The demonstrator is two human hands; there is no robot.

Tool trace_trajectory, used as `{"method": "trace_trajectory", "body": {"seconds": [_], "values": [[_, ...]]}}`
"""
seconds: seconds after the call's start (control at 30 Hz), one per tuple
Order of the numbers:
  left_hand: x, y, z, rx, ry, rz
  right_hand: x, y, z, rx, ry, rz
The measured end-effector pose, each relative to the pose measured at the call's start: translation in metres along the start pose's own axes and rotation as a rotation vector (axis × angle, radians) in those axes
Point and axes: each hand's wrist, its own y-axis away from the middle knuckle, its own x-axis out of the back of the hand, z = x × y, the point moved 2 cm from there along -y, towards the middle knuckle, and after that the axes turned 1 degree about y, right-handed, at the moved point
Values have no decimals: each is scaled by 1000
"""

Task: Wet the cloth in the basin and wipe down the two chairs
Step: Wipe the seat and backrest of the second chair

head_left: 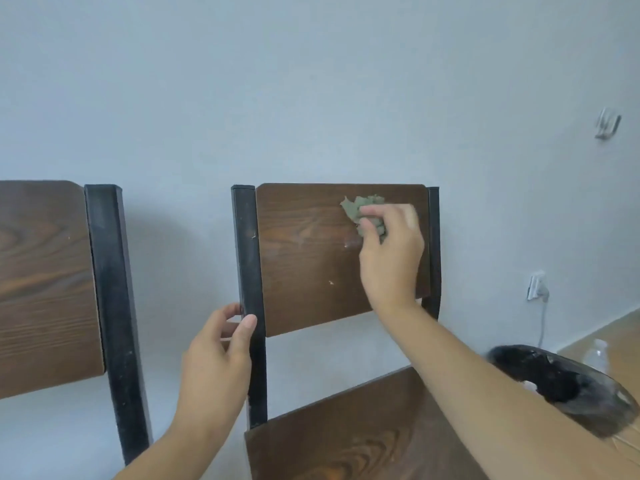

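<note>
Two chairs with dark wood panels and black metal posts stand against a pale wall. My right hand (389, 258) presses a crumpled green cloth (365, 211) against the upper right of the right chair's backrest (304, 258). My left hand (218, 362) grips that chair's black left post (250, 271) just below the backrest's lower corner. The right chair's seat (346, 434) shows at the bottom. Only the left chair's backrest (45, 285) and one post appear at the left edge. A dark basin (561, 386) sits low on the right.
A clear plastic bottle (597, 355) stands on the wooden floor (602, 337) beyond the basin. A white plug and cable (538, 289) hang on the wall at right, with a metal hook (607, 124) higher up. A gap of bare wall separates the two chairs.
</note>
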Motion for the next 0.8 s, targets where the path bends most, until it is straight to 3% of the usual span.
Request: {"method": "trace_trajectory", "body": {"seconds": [0.13,0.17,0.23,0.33,0.4,0.53,0.7,0.77,0.8], "values": [[3,-4,2,1,-11,-16,-11,113,-19,474,1,-425],[4,-5,3,-3,-6,-20,-4,114,-12,530,14,-454],[5,-7,2,-3,-1,-32,-1,75,8,384,45,-273],[4,-9,-3,-22,-10,-48,-4,-4,17,-77,94,130],[3,-8,-6,-25,-16,-53,-10,13,7,-95,109,98],[4,-11,-6,-46,-36,-55,-4,107,17,259,186,-253],[3,-17,-10,-70,-11,-71,1,1,40,-258,169,184],[2,-16,-13,-67,-19,-79,-9,16,12,-179,154,138],[2,-16,-13,-70,-29,-82,-17,38,-4,-32,121,28]]}}
